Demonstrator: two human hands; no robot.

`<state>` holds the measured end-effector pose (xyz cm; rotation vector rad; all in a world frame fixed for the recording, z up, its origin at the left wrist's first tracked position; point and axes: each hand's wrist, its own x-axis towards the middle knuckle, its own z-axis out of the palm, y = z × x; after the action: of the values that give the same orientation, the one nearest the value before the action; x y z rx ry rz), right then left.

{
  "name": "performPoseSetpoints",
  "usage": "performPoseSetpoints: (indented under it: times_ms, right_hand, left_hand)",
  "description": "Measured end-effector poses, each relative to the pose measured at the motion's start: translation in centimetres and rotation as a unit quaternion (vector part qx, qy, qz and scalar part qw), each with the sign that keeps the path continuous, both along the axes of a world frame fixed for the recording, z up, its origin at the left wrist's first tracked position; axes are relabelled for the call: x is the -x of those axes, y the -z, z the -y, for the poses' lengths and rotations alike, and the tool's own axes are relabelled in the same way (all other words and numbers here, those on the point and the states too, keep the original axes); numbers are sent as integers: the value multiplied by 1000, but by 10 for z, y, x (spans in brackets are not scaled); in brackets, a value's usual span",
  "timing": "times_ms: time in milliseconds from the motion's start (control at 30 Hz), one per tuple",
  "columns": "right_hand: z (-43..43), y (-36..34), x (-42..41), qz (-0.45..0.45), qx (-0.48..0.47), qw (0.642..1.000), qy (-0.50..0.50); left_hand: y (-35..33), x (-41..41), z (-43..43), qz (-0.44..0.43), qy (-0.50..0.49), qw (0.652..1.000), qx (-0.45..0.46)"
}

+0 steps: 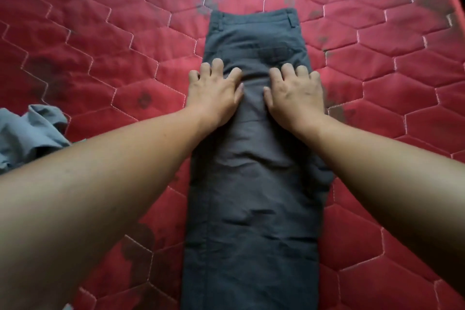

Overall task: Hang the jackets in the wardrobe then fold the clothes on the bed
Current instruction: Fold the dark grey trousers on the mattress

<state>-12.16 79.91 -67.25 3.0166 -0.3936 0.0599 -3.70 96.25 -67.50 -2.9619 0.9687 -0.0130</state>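
Observation:
A pair of dark grey trousers (254, 196) lies lengthwise on the red quilted mattress (100, 45), folded leg over leg, with the waistband at the far end. My left hand (215, 92) presses flat on the left side of the seat area, fingers spread. My right hand (295, 94) presses flat on the right side at the same height. Neither hand grips the cloth. The trouser legs run toward me and out of the bottom of the view.
A crumpled light blue garment (27, 136) lies at the left edge of the mattress. The mattress edge shows at the far right corner. Dark stains mark the red cover around the trousers.

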Motion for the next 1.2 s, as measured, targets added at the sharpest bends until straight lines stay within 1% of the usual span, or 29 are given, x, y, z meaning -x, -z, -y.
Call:
performPoseSetpoints:
  times_ms: [67,167,200,333,400,467,533,600,667,733,867,1033,1100,1200]
  right_hand:
    - [-1,10,-5,-10,-18,1000,20]
    - [9,32,-5,-10,-63,996,54]
    - [12,34,-8,-19,-76,996,52]
    - [15,32,-13,-56,-94,993,51]
    - [17,24,-16,-88,-104,989,55]
    - [23,14,-26,-116,-107,986,57]
    - [24,5,-34,-90,-81,990,66]
    - [21,11,-33,-37,-55,994,82]
    - [16,25,-28,19,-70,992,105]
    - [19,37,-29,46,-83,989,110]
    - [25,38,-35,6,-103,990,97]
    - [22,30,-31,-7,-109,989,102]
    - [22,29,-33,-5,-113,989,96]
    - [22,30,-33,0,-108,990,93]
  left_hand:
    - [13,0,1,19,0,1000,2]
    - [33,-5,-6,-20,-6,998,59]
    - [35,-11,-7,-33,1,998,61]
    - [33,-21,-2,-67,10,997,30]
    - [23,-27,0,-92,18,995,21]
    - [7,-42,7,-84,34,996,13]
    - [-7,-54,17,-48,34,998,11]
    - [2,-50,23,-19,26,999,3]
    - [20,-41,21,-8,1,999,36]
    - [32,-47,19,-23,-13,997,73]
    - [31,-62,20,-54,-2,997,46]
    - [18,-44,14,-85,-10,992,91]
    - [12,-26,4,-86,-8,993,83]
    - [16,23,-15,-76,61,993,67]
